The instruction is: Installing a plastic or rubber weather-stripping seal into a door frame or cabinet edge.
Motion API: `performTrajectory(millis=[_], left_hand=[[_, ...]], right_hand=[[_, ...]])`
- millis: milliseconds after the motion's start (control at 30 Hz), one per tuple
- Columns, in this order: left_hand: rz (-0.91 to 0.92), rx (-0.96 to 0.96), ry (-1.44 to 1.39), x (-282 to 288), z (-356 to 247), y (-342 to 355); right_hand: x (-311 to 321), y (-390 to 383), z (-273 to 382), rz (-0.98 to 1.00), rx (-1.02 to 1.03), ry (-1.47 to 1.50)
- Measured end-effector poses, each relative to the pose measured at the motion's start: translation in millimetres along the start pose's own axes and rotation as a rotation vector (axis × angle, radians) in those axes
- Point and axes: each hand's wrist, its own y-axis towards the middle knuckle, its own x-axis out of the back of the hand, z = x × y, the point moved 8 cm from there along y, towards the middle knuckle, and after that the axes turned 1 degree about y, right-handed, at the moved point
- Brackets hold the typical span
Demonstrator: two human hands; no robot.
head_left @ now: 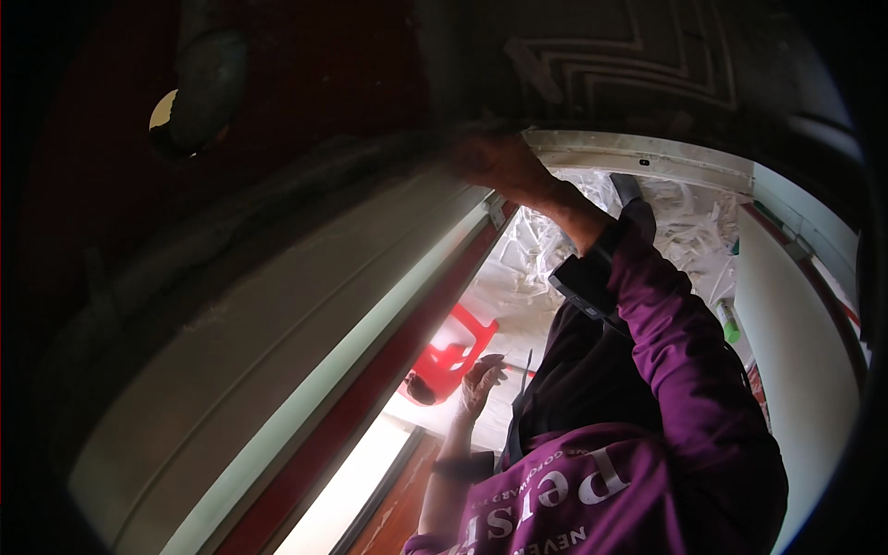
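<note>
site: home under renovation — raw door frame [277, 305] | plaster-streaked wall [546, 250]

Pale, dusty floor [518, 319] seen far below, between white door frame and purple sleeve. Red plastic chair [453, 356] stood directly on floor, near frame's red edge. Heap of white strips or debris [689, 222] spread over floor farther off. Green-capped canister [729, 321] seen beside white wall panel; resting point hidden.

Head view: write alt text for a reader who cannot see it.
A person in a purple long-sleeved top raises the right hand to the top of a pale door frame, the sleeve stretching up across the picture. The left hand hangs lower, fingers loosely curled and holding nothing clearly visible, near a red plastic chair on a light floor beyond.
</note>
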Motion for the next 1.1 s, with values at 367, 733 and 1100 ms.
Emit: performTrajectory(millis=[367,733,1100], left_hand=[[0.002,0.045,-0.063,-5,14,-10],[-0.004,0.050,-0.082,-7,22,-11],[0.014,0.060,-0.071,-10,18,-2]], right_hand=[[-1,-16,-29,-0.030,-0.163,0.601],[3,-9,-7,-0.067,-0.032,0.012],[5,-4,-8,-0.128,0.046,-0.069]])
